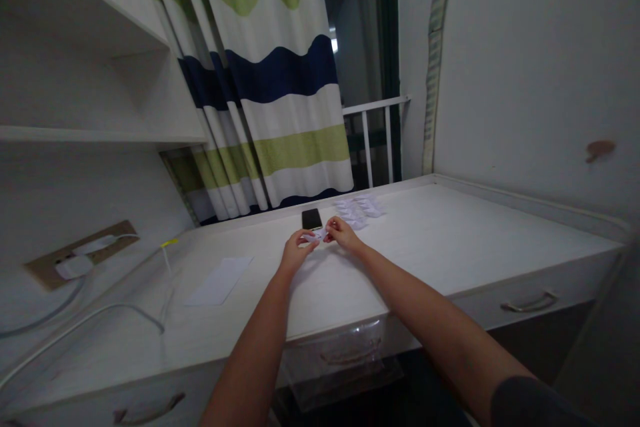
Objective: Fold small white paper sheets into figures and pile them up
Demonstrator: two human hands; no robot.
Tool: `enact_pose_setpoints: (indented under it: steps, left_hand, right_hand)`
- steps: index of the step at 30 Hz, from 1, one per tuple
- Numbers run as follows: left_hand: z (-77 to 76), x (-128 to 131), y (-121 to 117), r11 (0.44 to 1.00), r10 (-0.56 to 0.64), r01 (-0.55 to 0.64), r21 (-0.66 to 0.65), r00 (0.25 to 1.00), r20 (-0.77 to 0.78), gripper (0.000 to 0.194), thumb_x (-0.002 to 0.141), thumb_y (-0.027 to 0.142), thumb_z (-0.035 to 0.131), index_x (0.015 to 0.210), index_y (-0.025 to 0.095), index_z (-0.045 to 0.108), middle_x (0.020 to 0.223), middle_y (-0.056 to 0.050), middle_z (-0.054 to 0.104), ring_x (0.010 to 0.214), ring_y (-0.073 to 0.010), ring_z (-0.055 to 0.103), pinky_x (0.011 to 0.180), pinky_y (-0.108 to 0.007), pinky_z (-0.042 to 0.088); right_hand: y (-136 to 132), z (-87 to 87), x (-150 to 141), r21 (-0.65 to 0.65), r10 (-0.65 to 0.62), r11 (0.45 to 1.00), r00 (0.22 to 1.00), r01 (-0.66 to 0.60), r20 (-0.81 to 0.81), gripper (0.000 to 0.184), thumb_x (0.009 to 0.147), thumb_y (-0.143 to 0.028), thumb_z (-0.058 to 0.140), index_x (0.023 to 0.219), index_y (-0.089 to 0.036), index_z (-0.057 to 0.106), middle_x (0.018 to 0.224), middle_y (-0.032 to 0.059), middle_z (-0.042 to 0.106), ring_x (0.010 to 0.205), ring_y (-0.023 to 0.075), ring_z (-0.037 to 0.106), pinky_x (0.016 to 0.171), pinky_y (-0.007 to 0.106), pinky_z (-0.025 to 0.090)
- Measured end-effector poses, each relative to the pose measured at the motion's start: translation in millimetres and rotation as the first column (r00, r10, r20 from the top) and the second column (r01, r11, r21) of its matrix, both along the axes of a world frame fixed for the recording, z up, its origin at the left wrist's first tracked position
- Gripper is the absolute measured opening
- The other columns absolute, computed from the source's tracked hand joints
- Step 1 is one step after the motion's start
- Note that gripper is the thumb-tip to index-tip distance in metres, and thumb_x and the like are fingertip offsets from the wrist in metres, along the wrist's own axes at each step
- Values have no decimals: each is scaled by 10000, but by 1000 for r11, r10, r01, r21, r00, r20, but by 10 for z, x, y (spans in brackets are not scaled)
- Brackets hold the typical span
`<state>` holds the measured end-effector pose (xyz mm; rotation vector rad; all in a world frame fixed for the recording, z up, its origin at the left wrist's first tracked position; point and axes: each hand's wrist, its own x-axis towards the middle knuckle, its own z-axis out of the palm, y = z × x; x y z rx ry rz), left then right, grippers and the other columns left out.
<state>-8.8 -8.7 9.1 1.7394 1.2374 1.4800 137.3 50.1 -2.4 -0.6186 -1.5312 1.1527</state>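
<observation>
Between my two hands, just above the white desk, is a small piece of folded white paper (313,237). My left hand (298,249) pinches it from the left, thumb and fingers closed round its edge. From the right, my right hand (341,233) has its fingers pinched at the paper's other side; its fingertips partly hide that end. A dark phone (312,219) lies flat right behind my left hand. Several folded white paper pieces (357,211) are grouped on the desk behind my right hand.
A flat white paper sheet (220,281) lies left on the desk (430,240). White cables (115,307) run along the left side from plugs (75,267) in the wall. A shelf (100,137) overhangs at upper left; a striped curtain (280,100) hangs behind. Drawer handles (529,302) protrude in front.
</observation>
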Motion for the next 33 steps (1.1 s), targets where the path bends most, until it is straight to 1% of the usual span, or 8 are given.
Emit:
enact_pose_setpoints:
  steps: [7, 12, 15, 17, 19, 23, 27, 33]
  left_hand:
    - [79, 38, -57, 998, -24, 32, -59, 991, 128, 250, 527, 271, 676, 718, 131, 596, 936, -82, 606, 708, -149, 574, 589, -296, 494]
    - [74, 34, -41, 998, -25, 33, -46, 983, 179, 254, 496, 272, 696, 681, 118, 614, 923, -85, 618, 689, -142, 572, 601, -309, 492]
    - [68, 29, -28, 999, -26, 31, -22, 984, 173, 235, 503, 261, 692, 674, 118, 619, 934, -89, 618, 676, -137, 572, 609, -308, 487]
    - [63, 25, -17, 1000, -9, 9, 0, 989, 149, 218, 509, 239, 686, 680, 120, 621, 910, -84, 626, 662, -130, 572, 628, -302, 480]
    - [53, 20, -1, 1000, 11, -14, 26, 994, 113, 206, 512, 218, 683, 686, 124, 623, 892, -81, 632, 679, -132, 577, 652, -293, 472]
    - [22, 5, 31, 998, 13, -16, 54, 998, 57, 209, 521, 210, 679, 704, 127, 622, 921, -85, 628, 717, -139, 584, 673, -289, 471]
    - [5, -11, 37, 998, 20, -21, 63, 1000, 15, 199, 542, 223, 671, 708, 126, 617, 973, -93, 616, 698, -127, 584, 663, -288, 480]
    - [23, -25, 16, 999, 24, -19, 46, 993, -115, 151, 579, 218, 648, 698, 128, 627, 981, -94, 625, 645, -113, 582, 644, -279, 483]
  right_hand:
    - [2, 11, -1, -49, 15, 999, 999, -17, -34, 194, 718, -312, 521, 703, -188, 372, 511, -66, 515, 472, 93, 565, 507, 223, 459]
    - [-3, 12, 3, -71, 49, 996, 996, -54, -75, 220, 694, -333, 543, 710, -191, 375, 515, -65, 515, 479, 98, 567, 510, 224, 455]
    - [-22, 30, 23, -63, 68, 995, 995, -73, -70, 178, 704, -299, 516, 727, -195, 374, 530, -59, 519, 494, 100, 565, 519, 226, 452]
    - [-37, 48, 41, -9, 67, 998, 997, -67, -33, 134, 703, -253, 498, 771, -196, 398, 557, -58, 520, 505, 97, 559, 524, 227, 449]
    - [-49, 63, 59, 103, 49, 993, 998, -53, 45, 158, 675, -196, 506, 819, -191, 442, 607, -52, 525, 522, 90, 549, 536, 223, 444]
    - [-66, 70, 85, 329, -49, 944, 972, -31, 231, 229, 596, -117, 563, 820, -155, 536, 720, -18, 539, 576, 81, 523, 575, 220, 438]
    - [-81, 73, 104, 395, -122, 918, 949, -3, 290, 196, 602, -154, 616, 795, -129, 593, 787, 24, 542, 643, 97, 542, 642, 251, 461]
    - [-106, 142, 163, 493, -208, 869, 884, -30, 419, 126, 643, -138, 626, 766, -131, 650, 784, 41, 536, 625, 87, 533, 642, 238, 458]
